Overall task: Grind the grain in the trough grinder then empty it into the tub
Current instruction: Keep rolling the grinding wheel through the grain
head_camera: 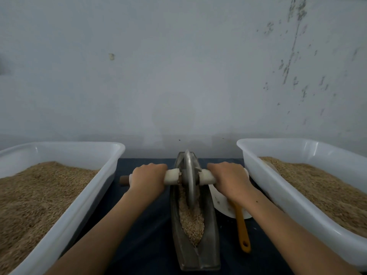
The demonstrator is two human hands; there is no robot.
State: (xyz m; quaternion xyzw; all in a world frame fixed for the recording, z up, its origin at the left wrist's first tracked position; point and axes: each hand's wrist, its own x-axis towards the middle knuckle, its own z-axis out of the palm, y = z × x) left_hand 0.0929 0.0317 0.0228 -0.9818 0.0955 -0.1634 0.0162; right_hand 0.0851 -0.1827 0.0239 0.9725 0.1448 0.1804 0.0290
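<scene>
Axle handle (206, 176) being clenched by left hand (148, 178) and right hand (228, 177); grinding wheel (188, 179) judged heavy, stiff; loose grain (191, 219) likely spilling easily.

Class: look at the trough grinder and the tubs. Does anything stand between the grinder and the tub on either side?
Toward the right tub, a white dish and yellow-handled tool lie between. Toward the left tub, nothing visible does.

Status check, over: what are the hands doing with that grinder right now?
Both hands, left and right, gripping white axle handle. Grey metal wheel sits in grain-filled metal trough. Nothing blocking; white tubs either side.
</scene>
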